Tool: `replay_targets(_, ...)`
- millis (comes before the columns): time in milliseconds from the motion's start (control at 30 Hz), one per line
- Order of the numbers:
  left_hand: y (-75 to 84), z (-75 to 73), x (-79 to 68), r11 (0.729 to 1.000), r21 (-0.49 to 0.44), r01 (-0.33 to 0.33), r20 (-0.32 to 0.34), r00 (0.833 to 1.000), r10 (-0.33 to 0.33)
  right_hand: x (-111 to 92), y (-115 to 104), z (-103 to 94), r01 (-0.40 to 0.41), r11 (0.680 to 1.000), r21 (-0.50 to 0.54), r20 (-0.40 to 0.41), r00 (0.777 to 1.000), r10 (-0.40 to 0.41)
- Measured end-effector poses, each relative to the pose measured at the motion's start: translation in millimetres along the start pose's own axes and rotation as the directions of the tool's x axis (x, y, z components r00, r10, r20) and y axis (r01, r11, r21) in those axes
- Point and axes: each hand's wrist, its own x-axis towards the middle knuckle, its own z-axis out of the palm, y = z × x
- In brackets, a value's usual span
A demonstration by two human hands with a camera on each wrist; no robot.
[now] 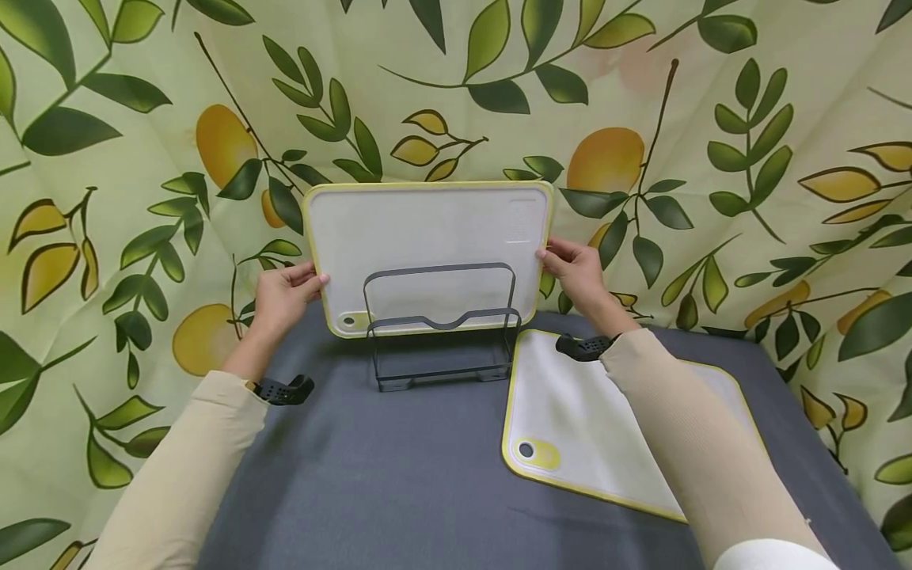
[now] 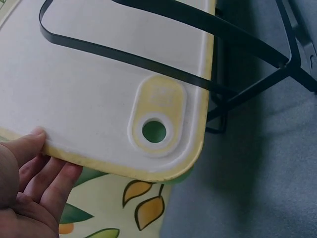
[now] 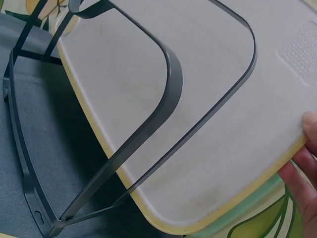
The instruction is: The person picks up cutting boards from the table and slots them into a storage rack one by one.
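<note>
A white cutting board (image 1: pixel 420 226) with a yellow rim stands upright, long side level, behind a dark metal rack (image 1: pixel 445 324). My left hand (image 1: pixel 285 293) pinches its left edge, thumb on the white face and fingers behind. At the right edge my right hand (image 1: pixel 575 273) grips it the same way. In the left wrist view, the board's yellow corner patch (image 2: pixel 161 96) has a round hole showing green. A green layer (image 3: pixel 242 203) shows behind the yellow rim in the right wrist view. The rack's two curved loops overlap the board's lower part.
A second white cutting board (image 1: pixel 584 412) with a yellow rim lies flat to the right, partly under my right forearm in the head view. Grey cloth (image 1: pixel 399 475) covers the table. Behind it hangs a curtain (image 1: pixel 442 47) printed with leaves and fruit.
</note>
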Motion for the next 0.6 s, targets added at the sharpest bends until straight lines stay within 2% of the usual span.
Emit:
replay_targets(333,-5.8,2.4,-1.4,1.0,-0.015,0.008,0.014,1.0,-0.008,-3.3,1.7,-1.9,-0.001,1.0,0.027,0.016,1.0,0.0)
replay_targets(600,-13.7,3.5,-3.7,1.0,-0.004,0.018,0.014,1.0,-0.018,-1.3,12.5,-1.5,0.009,0.998,0.061,0.017,1.0,-0.01)
